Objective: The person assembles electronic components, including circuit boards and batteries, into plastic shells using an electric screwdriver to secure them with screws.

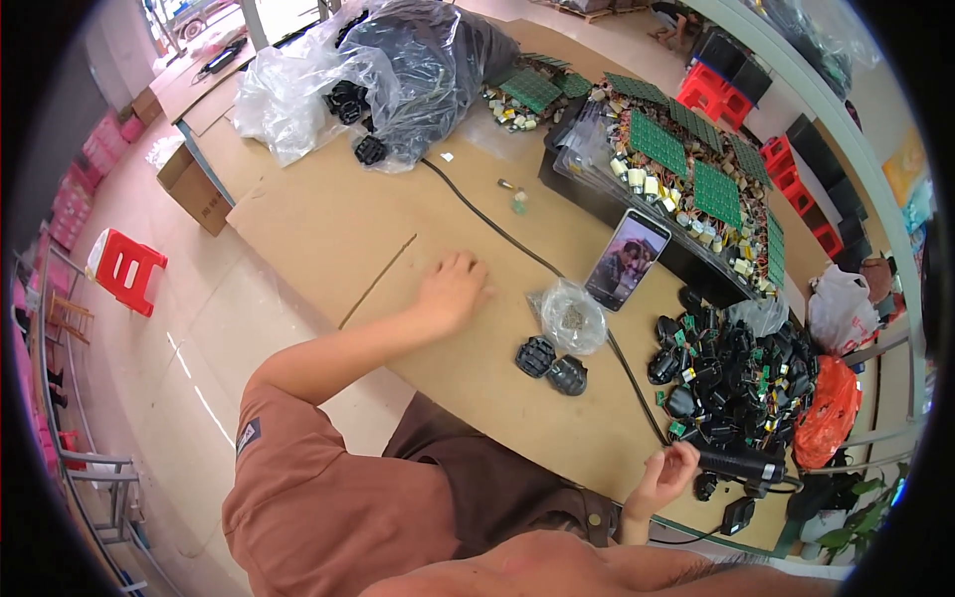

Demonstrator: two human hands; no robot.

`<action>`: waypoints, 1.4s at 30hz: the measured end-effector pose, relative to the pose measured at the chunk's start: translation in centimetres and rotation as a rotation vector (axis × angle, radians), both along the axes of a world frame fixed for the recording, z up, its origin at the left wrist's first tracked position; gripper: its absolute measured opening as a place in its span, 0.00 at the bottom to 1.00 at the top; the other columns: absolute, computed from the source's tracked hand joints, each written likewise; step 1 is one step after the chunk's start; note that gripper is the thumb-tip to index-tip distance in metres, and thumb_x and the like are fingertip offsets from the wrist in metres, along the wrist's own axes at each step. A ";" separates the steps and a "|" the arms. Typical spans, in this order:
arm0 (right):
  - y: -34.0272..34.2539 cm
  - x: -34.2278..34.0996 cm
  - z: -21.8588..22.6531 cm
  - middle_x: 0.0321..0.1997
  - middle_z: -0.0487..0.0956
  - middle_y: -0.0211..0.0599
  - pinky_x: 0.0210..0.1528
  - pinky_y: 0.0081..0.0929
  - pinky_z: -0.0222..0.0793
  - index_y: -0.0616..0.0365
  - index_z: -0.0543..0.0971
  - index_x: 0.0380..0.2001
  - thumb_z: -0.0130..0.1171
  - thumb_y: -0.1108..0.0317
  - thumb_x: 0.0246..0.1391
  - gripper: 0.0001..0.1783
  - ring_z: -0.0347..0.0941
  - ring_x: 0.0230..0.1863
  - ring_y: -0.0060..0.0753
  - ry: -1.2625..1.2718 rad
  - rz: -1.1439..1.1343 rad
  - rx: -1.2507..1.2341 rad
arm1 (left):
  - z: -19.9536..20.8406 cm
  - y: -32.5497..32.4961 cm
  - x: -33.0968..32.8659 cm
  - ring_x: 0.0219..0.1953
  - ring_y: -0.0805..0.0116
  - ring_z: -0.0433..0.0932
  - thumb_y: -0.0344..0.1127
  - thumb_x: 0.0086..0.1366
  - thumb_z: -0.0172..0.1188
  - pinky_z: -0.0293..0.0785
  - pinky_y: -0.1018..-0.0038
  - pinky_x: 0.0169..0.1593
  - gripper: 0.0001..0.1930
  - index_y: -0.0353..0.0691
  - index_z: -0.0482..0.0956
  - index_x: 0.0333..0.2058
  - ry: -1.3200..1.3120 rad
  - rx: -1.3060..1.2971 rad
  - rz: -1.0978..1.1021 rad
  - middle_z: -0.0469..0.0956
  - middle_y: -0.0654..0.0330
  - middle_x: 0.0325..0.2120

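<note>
Item: black ribbed electric screwdriver [738, 464], cylindrical, corded, lying at the table's near right edge beside a heap of black plastic casings [731, 373]. Right hand [665, 480] curled around its butt end. Left hand [453, 291] flat, fingers spread, on bare cardboard tabletop [328, 224]; open room surrounds it.

free room: bare cardboard tabletop [328, 224] lying open around the left hand [450, 292] | obstacles: black cable [497, 227] crossing diagonally; small plastic bag [572, 316], two black shells [550, 364] (close together) sitting beside it | right hand [665, 480]: black parts pile [736, 383] crowding it
</note>
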State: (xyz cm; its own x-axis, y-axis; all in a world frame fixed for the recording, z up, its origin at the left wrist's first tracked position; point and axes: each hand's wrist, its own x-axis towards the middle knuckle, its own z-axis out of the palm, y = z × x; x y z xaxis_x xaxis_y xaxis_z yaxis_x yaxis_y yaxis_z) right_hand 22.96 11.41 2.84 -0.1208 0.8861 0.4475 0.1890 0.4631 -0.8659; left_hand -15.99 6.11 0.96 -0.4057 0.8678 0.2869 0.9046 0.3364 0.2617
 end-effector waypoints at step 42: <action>4.2 -0.5 6.1 0.20 0.70 0.24 0.21 0.12 0.51 0.66 0.78 0.35 0.50 0.70 0.56 0.11 0.59 0.19 0.12 0.232 0.435 -0.568 | 3.5 1.2 10.9 0.35 0.67 0.73 0.40 0.54 0.62 0.71 0.72 0.37 0.16 0.39 0.76 0.40 -0.614 0.141 -0.457 0.74 0.59 0.31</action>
